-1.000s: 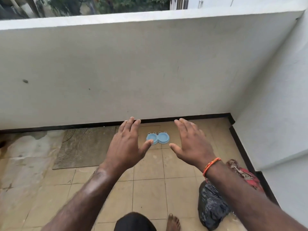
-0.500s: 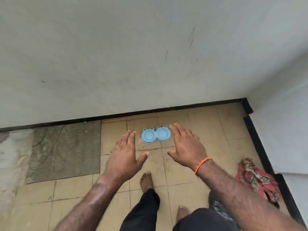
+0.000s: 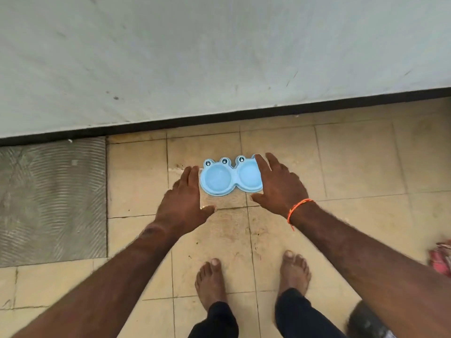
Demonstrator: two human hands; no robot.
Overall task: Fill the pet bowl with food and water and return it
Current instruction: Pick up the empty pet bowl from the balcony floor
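A person bends over a beige tiled floor [image 3: 353,162], both bare hands lowered toward a light-blue plastic double pet bowl with frog-eye knobs [image 3: 230,178], which lies flat at the centre of the frame, near the black skirting of a pale grey wall [image 3: 219,57].

At far left of the frame sits one patch of grey, ridged bare cement floor [image 3: 52,198]. Next comes the left hand [image 3: 184,200], fingers [image 3: 192,173] spread wide and holding nothing, their tips just beside the bowl's left edge. The bowl has two round wells; both look empty, with neither food nor water visible, and three of its eye knobs show, a fourth mostly covered. The right hand [image 3: 280,186], an orange thread bracelet [image 3: 299,209] on its wrist, is likewise wide and empty, its fingers overlapping the bowl's right rim; whether they touch it cannot be told. Two bare feet stand at lower centre, and one red patterned cloth [image 3: 443,261] lies at the right edge.

The task appears to be at its very start: the bowl is not yet lifted, and filling with food and water, then returning it, all remain.
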